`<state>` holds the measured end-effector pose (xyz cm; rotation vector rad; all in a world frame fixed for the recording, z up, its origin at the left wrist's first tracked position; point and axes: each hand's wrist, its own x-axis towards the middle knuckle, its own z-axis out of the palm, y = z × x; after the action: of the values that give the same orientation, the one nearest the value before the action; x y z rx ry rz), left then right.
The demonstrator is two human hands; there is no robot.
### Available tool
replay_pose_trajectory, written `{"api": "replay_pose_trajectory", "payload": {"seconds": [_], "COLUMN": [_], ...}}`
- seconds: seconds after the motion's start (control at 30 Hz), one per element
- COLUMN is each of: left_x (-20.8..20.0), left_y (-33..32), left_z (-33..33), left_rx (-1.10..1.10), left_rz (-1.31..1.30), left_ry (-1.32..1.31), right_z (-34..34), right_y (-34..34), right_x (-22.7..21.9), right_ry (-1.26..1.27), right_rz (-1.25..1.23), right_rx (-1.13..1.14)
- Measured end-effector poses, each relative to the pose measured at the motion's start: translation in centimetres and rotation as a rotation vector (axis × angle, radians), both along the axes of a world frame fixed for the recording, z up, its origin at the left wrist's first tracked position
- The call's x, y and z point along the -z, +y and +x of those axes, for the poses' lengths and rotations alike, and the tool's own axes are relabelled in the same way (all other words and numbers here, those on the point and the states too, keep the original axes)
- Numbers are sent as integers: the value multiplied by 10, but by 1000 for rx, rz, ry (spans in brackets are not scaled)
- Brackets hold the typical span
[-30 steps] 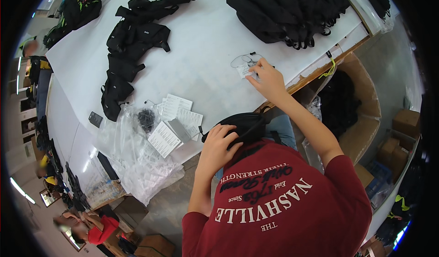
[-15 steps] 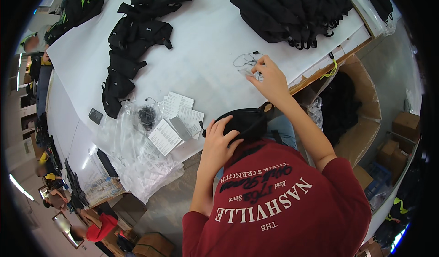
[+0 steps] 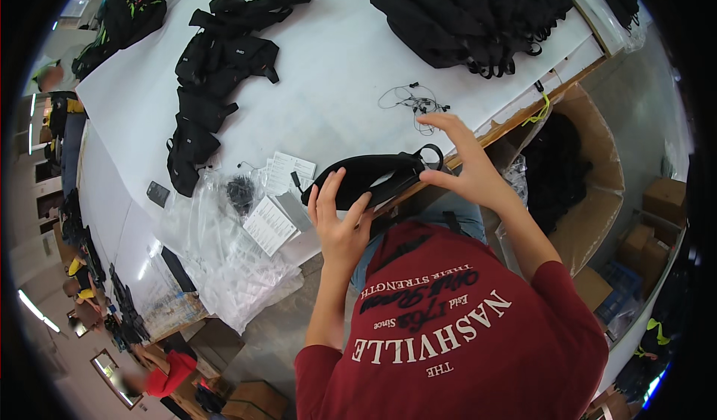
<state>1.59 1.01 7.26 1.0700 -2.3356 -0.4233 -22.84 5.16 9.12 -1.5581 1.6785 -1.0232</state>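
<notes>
Two bare hands at a black zip pouch on a white worktop. The black zip pouch (image 3: 355, 170) lies at the near edge of the worktop (image 3: 328, 113), its mouth gaping; a pale patch shows within, too indistinct to identify. The left hand (image 3: 337, 226) grasps the pouch's near side, fingers spread over the mouth and hiding part of the rim. The right hand (image 3: 476, 172) is unclenched, thumb and forefinger wide apart; its thumb is at the pouch's right end, beside a black loop (image 3: 440, 152), and whether they touch cannot be told. Thin black cords (image 3: 423, 106) lie tangled just beyond the forefinger, individual strands hard to separate. Left of the pouch, along the near edge, are printed cards (image 3: 269, 226), partly covered by the pouch and left hand, a coil of black cord (image 3: 240, 190) and clear plastic bags (image 3: 224, 278) overhanging the edge. Farther off, a row of black pouches (image 3: 196, 110) and a heap of black bags (image 3: 470, 20) are cut off by the upper frame. Beyond the right edge, a cardboard carton (image 3: 601, 140) holds dark contents, indistinct in shadow.
</notes>
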Motion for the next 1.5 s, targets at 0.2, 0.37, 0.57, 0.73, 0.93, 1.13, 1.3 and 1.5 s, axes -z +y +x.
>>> {"api": "replay_pose_trajectory", "payload": {"seconds": [0.2,0.37,0.57,0.73,0.93,1.13,1.3,1.5], "left_x": [2,-2,-1,0,3,-2,-2,-2], "left_y": [1,0,-2,-7,-9,-2,8,16], "left_z": [0,0,20,30,36,31,11,-4], "left_rx": [-41,-111,-226,-277,-310,-217,-73,73], "left_rz": [-9,41,-48,-112,-78,-32,29,93], "left_ry": [127,180,90,74,79,73,100,97], "right_z": [7,19,-10,-41,-60,-91,-28,-1], "right_y": [6,-2,-3,1,5,5,-24,-35], "right_x": [41,40,40,25,10,23,32,49], "right_ry": [-297,-408,-143,-199,-349,-570,-1798,-1776], "right_rz": [186,134,303,433,368,277,-1,210], "right_rx": [-212,-161,-19,224,29,232,350,83]}}
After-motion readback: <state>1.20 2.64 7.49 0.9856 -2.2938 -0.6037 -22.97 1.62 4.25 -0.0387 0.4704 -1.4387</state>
